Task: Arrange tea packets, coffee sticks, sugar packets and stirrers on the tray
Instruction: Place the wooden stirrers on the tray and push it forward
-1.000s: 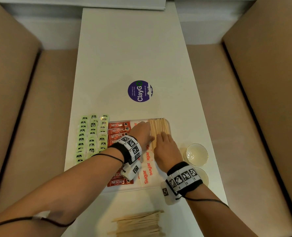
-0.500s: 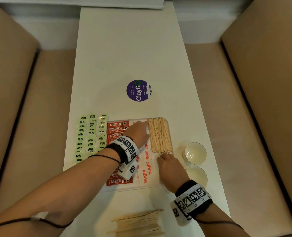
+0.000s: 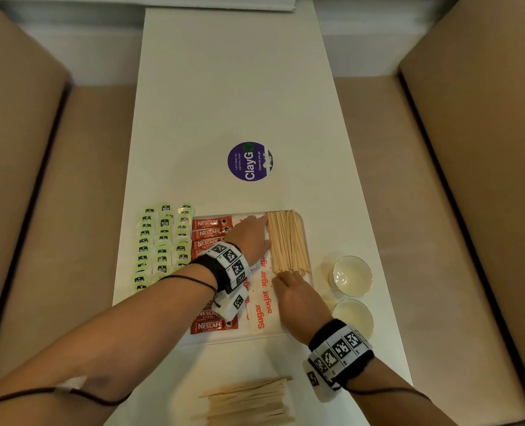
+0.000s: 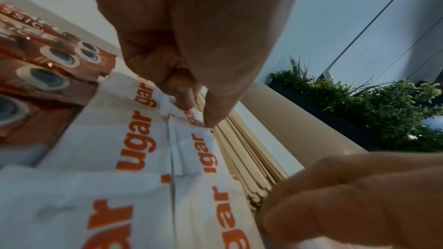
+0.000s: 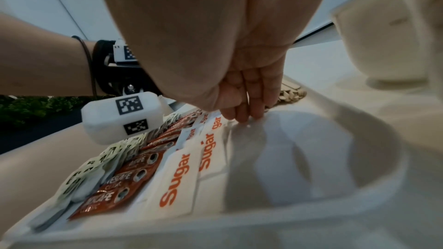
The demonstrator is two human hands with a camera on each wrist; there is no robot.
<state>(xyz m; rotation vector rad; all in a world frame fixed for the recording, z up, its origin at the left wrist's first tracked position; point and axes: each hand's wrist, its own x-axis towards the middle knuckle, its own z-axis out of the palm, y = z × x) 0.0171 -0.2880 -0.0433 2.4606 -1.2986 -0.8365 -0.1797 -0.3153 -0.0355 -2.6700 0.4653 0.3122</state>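
Left hand flat beside stirrers, right hand fingers straight at their near ends.

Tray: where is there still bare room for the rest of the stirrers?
The tray is bare only in its near right corner, bordered by the stirrers beyond, the sugar packets on the left and the rim; the right hand lies over it. Elsewhere coffee sticks and sugar fill it.

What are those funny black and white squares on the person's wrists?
Both arms are bare, no sleeves. Each wrist wears a black band carrying white blocks printed with black-and-white square codes. A white camera box with the same codes hangs under the left wrist. A thin black cable runs along each forearm.
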